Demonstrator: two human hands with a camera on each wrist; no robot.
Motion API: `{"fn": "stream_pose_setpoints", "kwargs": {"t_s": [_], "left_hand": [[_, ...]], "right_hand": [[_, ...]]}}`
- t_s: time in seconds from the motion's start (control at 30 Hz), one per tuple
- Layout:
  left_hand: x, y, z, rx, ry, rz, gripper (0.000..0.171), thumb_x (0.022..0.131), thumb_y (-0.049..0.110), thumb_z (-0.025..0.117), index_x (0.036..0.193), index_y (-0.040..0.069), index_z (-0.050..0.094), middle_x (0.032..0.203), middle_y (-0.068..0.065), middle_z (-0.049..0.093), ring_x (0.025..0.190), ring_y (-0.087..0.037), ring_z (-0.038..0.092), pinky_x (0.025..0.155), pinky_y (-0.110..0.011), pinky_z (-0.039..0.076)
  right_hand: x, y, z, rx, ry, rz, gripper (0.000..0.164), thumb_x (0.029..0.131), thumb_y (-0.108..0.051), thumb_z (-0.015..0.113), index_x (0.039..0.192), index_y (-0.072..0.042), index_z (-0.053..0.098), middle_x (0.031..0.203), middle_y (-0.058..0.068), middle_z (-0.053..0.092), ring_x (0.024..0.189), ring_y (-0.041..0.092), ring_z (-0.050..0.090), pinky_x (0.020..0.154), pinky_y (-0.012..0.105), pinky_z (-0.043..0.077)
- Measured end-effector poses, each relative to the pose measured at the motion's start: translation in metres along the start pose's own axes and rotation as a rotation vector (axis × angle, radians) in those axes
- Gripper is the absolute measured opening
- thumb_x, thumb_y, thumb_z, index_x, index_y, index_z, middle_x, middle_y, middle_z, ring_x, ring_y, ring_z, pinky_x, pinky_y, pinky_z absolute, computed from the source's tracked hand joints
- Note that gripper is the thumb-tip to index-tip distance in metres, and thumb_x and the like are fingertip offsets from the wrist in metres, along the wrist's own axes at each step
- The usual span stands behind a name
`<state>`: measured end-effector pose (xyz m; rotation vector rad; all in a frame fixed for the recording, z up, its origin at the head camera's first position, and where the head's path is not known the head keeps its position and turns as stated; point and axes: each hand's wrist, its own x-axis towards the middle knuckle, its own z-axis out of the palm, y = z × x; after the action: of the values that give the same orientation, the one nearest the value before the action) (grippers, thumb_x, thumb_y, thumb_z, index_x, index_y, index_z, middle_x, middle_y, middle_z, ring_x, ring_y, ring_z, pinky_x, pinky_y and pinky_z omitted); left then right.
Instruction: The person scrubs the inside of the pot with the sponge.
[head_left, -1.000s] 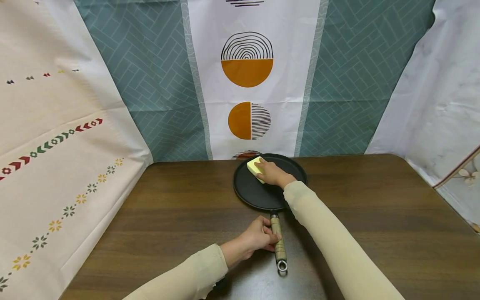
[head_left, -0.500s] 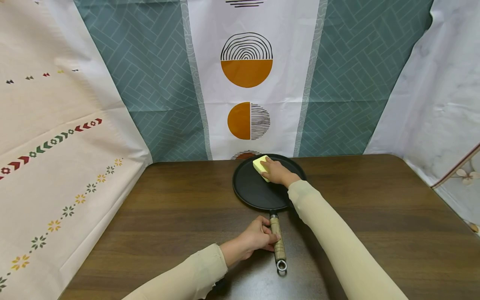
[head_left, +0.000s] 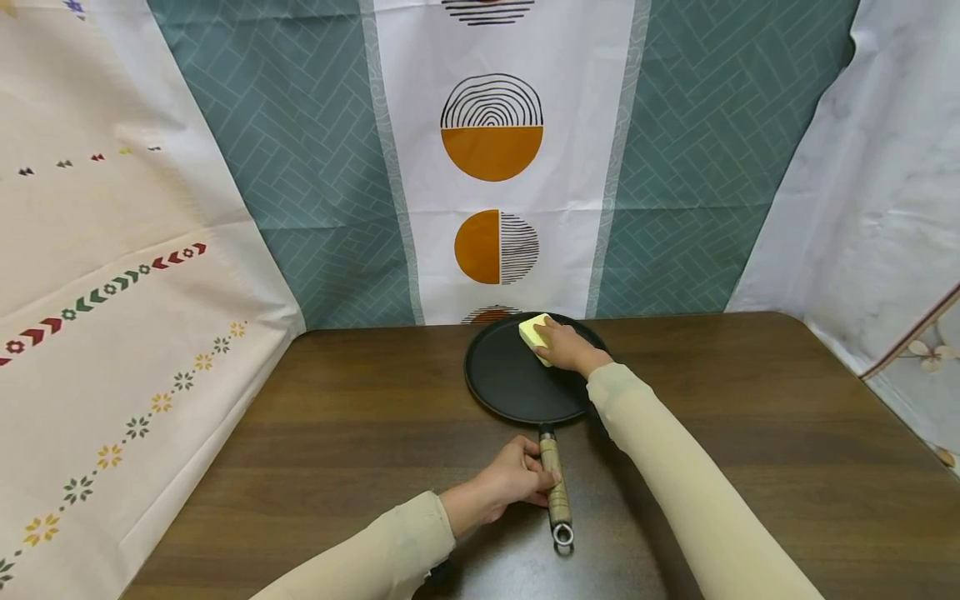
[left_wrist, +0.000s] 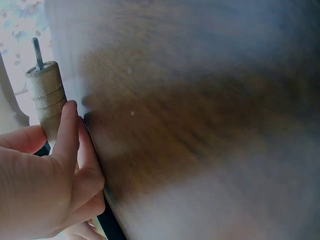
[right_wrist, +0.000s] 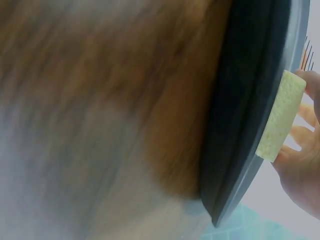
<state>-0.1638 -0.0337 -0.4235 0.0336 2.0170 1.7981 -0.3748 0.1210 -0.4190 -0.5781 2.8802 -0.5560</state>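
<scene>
A round, flat black pan (head_left: 501, 379) lies near the far edge of the table, its wooden handle (head_left: 559, 507) pointing toward me. My left hand (head_left: 504, 479) holds this handle between thumb and fingers; the left wrist view shows the ringed end of the handle (left_wrist: 47, 92) sticking out past the fingers. On the pan's upper surface sits a pale yellow sponge (head_left: 532, 333), gripped by my right hand (head_left: 570, 347). Seen from the right wrist, the sponge (right_wrist: 282, 117) lies against the pan (right_wrist: 240, 110) close to its rim, with fingers behind it.
The brown wooden table (head_left: 360, 433) extends to both sides of the pan. A patterned curtain (head_left: 495, 208) hangs just behind the table's far edge. Pale cloths (head_left: 135, 333) flank it at left and right.
My right hand has slid the sponge to the right across the pan. The left hand keeps its hold on the handle, and the head view has tilted slightly.
</scene>
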Motion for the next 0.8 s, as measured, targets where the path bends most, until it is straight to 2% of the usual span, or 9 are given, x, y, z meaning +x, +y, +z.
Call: {"fn": "stream_pose_setpoints", "kwargs": {"t_s": [0.4,0.8], "left_hand": [[-0.001,0.000,0.002,0.002,-0.004,0.004,0.036,0.085,-0.010,0.065,0.111,-0.004,0.040,0.085,-0.012,0.049,0.067,-0.021,0.060,0.064,-0.038,0.061],[0.000,-0.001,0.001,-0.007,0.001,0.012,0.038,0.084,-0.010,0.065,0.112,-0.005,0.040,0.085,-0.012,0.048,0.066,-0.020,0.060,0.064,-0.038,0.061]], "right_hand": [[-0.005,0.012,-0.001,-0.020,0.027,0.001,0.058,0.100,-0.027,0.050,0.148,-0.001,0.029,0.155,0.026,0.016,0.136,0.048,0.026,0.112,0.056,0.029],[-0.010,0.018,-0.006,0.018,0.029,-0.017,0.058,0.100,-0.026,0.051,0.148,0.001,0.030,0.154,0.027,0.017,0.135,0.051,0.025,0.111,0.059,0.029]]}}
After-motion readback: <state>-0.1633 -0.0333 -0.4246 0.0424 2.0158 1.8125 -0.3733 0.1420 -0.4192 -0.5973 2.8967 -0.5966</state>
